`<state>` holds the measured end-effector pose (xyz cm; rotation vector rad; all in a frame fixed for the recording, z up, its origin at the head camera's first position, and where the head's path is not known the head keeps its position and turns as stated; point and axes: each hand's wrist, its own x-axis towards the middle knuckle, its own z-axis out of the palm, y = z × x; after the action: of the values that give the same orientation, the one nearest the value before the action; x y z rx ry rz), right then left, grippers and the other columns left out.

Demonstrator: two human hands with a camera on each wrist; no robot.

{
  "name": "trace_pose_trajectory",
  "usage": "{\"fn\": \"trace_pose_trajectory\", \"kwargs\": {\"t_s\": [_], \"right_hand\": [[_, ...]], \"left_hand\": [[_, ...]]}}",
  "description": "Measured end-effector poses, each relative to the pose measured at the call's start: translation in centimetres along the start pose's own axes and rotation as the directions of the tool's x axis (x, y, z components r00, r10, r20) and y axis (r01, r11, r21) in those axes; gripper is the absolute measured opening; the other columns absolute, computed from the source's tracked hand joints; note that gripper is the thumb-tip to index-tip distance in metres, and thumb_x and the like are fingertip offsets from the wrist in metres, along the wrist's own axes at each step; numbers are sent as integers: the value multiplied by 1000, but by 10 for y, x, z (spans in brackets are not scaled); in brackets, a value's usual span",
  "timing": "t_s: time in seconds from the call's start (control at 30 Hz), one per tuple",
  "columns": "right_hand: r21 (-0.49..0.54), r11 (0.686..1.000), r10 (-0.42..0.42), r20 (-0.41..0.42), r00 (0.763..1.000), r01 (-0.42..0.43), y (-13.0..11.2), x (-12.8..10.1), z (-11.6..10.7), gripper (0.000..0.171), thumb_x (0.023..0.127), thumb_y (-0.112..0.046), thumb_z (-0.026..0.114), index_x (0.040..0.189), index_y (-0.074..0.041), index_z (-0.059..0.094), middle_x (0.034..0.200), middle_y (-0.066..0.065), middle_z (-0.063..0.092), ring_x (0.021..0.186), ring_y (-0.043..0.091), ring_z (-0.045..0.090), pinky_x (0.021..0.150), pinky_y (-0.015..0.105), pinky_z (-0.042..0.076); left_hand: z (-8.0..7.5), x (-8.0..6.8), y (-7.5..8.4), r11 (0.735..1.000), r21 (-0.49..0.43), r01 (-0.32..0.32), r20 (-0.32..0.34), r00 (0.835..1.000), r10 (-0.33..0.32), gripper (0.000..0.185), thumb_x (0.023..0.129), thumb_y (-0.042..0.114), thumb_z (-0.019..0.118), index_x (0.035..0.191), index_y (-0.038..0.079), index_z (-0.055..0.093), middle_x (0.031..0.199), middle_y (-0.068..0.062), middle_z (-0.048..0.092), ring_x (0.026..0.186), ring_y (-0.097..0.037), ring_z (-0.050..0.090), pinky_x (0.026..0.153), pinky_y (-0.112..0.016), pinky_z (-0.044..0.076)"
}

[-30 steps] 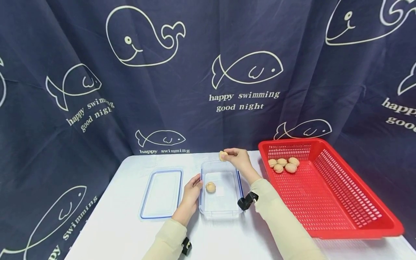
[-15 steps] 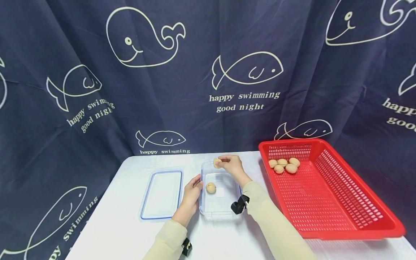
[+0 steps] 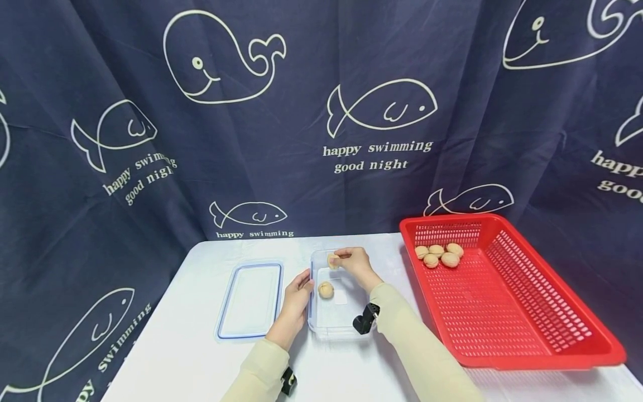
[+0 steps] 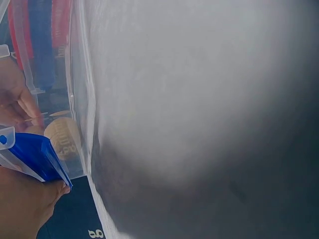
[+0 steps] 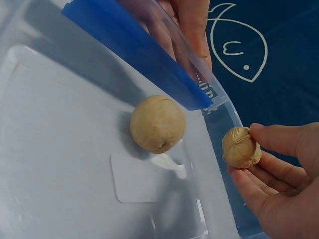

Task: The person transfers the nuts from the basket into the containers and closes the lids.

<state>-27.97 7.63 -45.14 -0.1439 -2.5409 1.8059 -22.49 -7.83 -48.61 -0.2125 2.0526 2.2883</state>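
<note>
A clear plastic box with blue trim stands on the white table. One walnut lies on its floor. My right hand pinches a second walnut in its fingertips, just over the box's far end. My left hand holds the box's left wall; its fingers show through the plastic in the right wrist view.
The box's lid lies flat to the left of my left hand. A red mesh basket at the right holds several walnuts in its far corner. A dark blue fish-print curtain hangs behind the table.
My right hand has come down and to the left with the walnut, from above the box's far rim to inside its far end. The left hand has stayed on the box.
</note>
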Motion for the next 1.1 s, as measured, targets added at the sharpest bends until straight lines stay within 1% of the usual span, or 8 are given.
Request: {"fn": "trace_pose_trajectory", "kwargs": {"t_s": [0.13, 0.23, 0.53, 0.63, 0.77, 0.9, 0.97, 1.1], "right_hand": [[2, 1000, 17, 11, 1000, -17, 2, 1, 1, 25, 80, -6, 76, 101, 7, 70, 92, 17, 72, 75, 13, 63, 69, 24, 55], [4, 1000, 24, 13, 1000, -24, 3, 1, 1, 25, 80, -5, 76, 100, 8, 70, 90, 16, 72, 74, 13, 62, 69, 25, 55], [-24, 997, 68, 13, 998, -68, 5, 1, 1, 26, 78, -3, 76, 101, 8, 70, 97, 18, 71, 90, 25, 65, 83, 33, 55], [-26, 997, 78, 20, 997, -78, 5, 1, 1, 26, 78, -1, 75, 101, 9, 70, 96, 18, 71, 91, 25, 64, 85, 34, 54], [-25, 996, 85, 40, 996, -84, 4, 1, -1, 25, 79, -2, 74, 102, 8, 70, 97, 17, 72, 89, 21, 64, 85, 33, 54], [-36, 998, 61, 70, 996, -59, 0, 1, -5, 26, 82, -3, 72, 105, 8, 69, 100, 18, 71, 86, 20, 66, 84, 33, 56], [-33, 999, 36, 88, 995, -34, -3, 0, -8, 28, 83, -4, 71, 107, 9, 68, 102, 19, 71, 88, 21, 66, 84, 33, 56], [13, 1000, 1, 118, 993, -2, -10, 0, -14, 31, 84, -4, 69, 111, 11, 65, 106, 21, 69, 93, 26, 67, 86, 34, 57]], "left_hand": [[0, 0, 1, 1000, -2, 10, 4, 1000, -10, 45, 98, 1, 45, 141, -8, 37, 145, -29, 38, 136, -40, 34, 115, -46, 29], [0, -1, 2, 1000, -4, 14, 7, 1000, -14, 45, 98, 2, 45, 142, -8, 37, 145, -29, 37, 137, -40, 34, 115, -45, 29], [0, -2, 5, 1000, -3, 17, 10, 1000, -17, 46, 98, 2, 45, 142, -7, 36, 146, -28, 37, 137, -39, 33, 116, -45, 28], [0, -1, 3, 1000, 1, 21, 9, 1000, -21, 46, 98, 2, 45, 142, -7, 37, 146, -27, 38, 137, -39, 34, 116, -44, 29], [0, 0, 2, 1000, 1, 24, 3, 1000, -24, 45, 98, 2, 46, 142, -6, 38, 145, -27, 39, 136, -39, 35, 115, -44, 30], [1, 0, 2, 1000, -9, 19, 2, 1000, -19, 45, 98, 0, 45, 141, -8, 38, 145, -28, 38, 137, -39, 34, 116, -44, 29], [1, 0, 1, 1000, -9, 11, 3, 1000, -11, 45, 97, 0, 45, 141, -9, 37, 145, -29, 37, 137, -40, 33, 116, -45, 28], [1, 0, 1, 1000, -3, 11, 0, 1000, -11, 45, 97, 0, 45, 141, -9, 37, 145, -29, 38, 137, -40, 34, 116, -45, 29]]}}
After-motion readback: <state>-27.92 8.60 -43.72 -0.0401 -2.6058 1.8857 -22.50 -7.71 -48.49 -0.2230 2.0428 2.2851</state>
